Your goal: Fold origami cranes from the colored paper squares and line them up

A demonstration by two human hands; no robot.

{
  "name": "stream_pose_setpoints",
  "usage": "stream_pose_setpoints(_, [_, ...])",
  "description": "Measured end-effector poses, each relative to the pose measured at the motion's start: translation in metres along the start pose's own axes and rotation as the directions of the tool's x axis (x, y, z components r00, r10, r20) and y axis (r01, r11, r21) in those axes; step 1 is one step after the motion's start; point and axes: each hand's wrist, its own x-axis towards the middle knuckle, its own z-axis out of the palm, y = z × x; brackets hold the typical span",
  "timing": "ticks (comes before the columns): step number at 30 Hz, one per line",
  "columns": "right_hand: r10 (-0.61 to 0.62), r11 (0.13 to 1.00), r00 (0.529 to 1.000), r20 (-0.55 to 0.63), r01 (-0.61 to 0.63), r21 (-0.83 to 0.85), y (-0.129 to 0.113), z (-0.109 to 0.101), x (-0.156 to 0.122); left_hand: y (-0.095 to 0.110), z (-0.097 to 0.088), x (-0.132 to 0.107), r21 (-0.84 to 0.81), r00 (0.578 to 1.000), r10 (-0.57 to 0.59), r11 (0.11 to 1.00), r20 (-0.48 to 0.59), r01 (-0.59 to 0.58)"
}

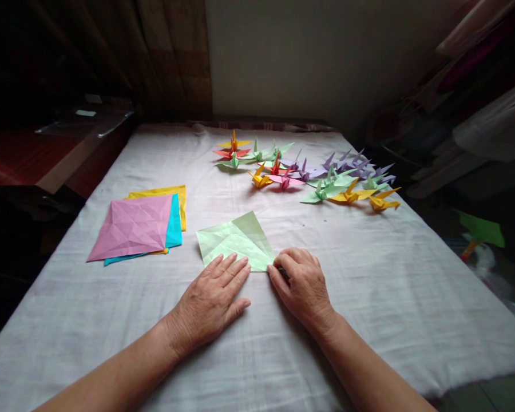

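A light green sheet of paper (236, 240), folded and creased, lies on the white cloth in front of me. My left hand (212, 297) rests flat on its near edge with the fingers stretched out. My right hand (302, 286) has its fingers curled and pinches the sheet's near right corner.
A stack of creased sheets, pink (131, 226) over blue (174, 223) and yellow (175, 194), lies to the left. Several folded paper cranes (321, 177) in many colours sit at the back right. The cloth-covered table (390, 297) ends near the right, a dark wooden cabinet (34, 160) stands left.
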Motion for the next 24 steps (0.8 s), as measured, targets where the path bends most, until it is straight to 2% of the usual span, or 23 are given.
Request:
stream_pose_setpoints(12, [0.006,1.0,1.0,-0.005,-0.005,0.011,-0.002,-0.002,0.001,-0.001,0.0,0.001,-0.009,1.0,0.004,1.0,0.025,-0.004])
stream_pose_setpoints(20, [0.009,0.999,0.999,0.036,-0.011,0.044,-0.005,-0.002,0.001,-0.001,-0.001,0.002,-0.02,0.999,-0.006,1.0,0.042,0.007])
stream_pose_setpoints(24, [0.056,0.998,0.997,0.06,-0.058,0.027,-0.014,-0.001,0.005,-0.001,0.0,0.002,-0.024,1.0,0.001,1.0,0.025,0.0])
